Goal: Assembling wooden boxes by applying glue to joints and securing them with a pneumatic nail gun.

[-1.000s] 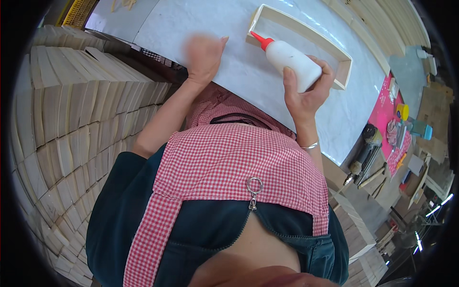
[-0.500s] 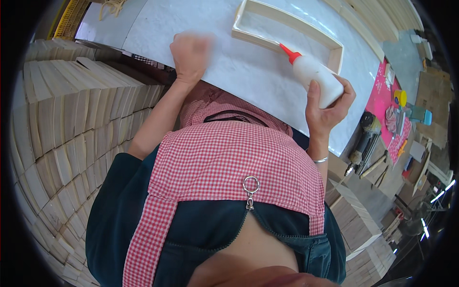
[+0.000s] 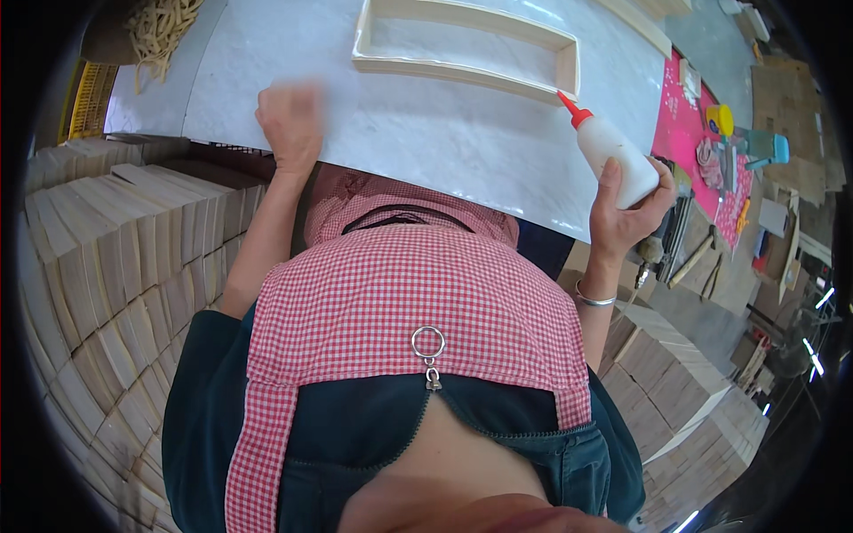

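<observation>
My right hand point(image 3: 629, 206) is closed around a white squeeze bottle point(image 3: 619, 162) with a red pointed nozzle. The bottle tilts to the upper left, its tip at the near right corner of a pale wooden rectangular frame point(image 3: 462, 75). Whether tip and wood touch, I cannot tell. The frame lies on a white, marble-patterned tabletop point(image 3: 391, 147). Over the table, left of the frame, is my left hand point(image 3: 290, 126), its fingers curled in and partly blurred. Anything inside that hand is hidden.
Stacked wooden pieces point(image 3: 107, 240) rise beside my left arm; more stacks point(image 3: 671, 377) stand at lower right. Thin tan strips point(image 3: 160, 40) lie at the table's far left. A pink sheet point(image 3: 680, 133), yellow tub point(image 3: 719, 119) and tools are on the right.
The nozzle has travelled along the frame's near side to its right corner. The whole view has shifted, so frame and left hand appear further left. My left hand remains curled and blurred.
</observation>
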`<state>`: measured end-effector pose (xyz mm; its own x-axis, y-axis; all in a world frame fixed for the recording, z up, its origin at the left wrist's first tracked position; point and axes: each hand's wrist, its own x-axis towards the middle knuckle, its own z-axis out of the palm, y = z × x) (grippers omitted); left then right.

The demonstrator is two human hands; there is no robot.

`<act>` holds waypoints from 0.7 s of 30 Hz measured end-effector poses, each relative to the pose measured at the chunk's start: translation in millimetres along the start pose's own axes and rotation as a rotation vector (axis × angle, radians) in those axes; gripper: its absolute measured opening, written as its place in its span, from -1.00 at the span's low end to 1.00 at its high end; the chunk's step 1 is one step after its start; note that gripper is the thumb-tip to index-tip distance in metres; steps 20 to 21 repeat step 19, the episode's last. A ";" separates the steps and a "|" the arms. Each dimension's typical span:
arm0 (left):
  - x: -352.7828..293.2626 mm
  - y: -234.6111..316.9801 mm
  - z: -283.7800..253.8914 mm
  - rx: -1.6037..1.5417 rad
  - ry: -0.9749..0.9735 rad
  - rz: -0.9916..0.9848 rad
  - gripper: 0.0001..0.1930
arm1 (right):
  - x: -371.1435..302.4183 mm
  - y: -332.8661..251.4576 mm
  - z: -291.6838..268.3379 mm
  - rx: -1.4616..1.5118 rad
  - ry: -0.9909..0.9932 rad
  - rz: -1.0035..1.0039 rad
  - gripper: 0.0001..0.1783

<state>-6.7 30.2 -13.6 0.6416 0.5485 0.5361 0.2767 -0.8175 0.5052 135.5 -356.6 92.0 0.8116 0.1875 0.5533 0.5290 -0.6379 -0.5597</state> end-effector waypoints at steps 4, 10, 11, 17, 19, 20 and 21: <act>2.9 2.6 1.9 0.030 0.006 0.019 -0.68 | 2.9 13.4 -4.0 0.025 0.101 0.050 -0.46; 2.9 3.6 -4.4 0.030 -0.045 -0.020 -0.71 | 12.7 22.7 -11.9 0.006 0.145 0.118 -0.50; 2.0 5.8 -5.7 0.034 -0.044 -0.029 -0.72 | 18.8 32.8 -12.0 0.029 0.192 0.162 -0.51; 2.1 16.4 -8.8 -0.012 -0.080 0.034 -0.74 | 98.0 129.9 -11.7 0.008 0.422 0.404 -0.52; 3.1 19.6 -8.2 -0.048 -0.080 -0.067 -0.75 | 139.8 180.6 -6.4 -0.419 0.384 0.269 -0.46; 3.1 19.6 -8.2 -0.048 -0.080 -0.067 -0.75 | 139.8 180.6 -6.4 -0.419 0.384 0.269 -0.46; 3.1 19.6 -8.2 -0.048 -0.080 -0.067 -0.75 | 139.8 180.6 -6.4 -0.419 0.384 0.269 -0.46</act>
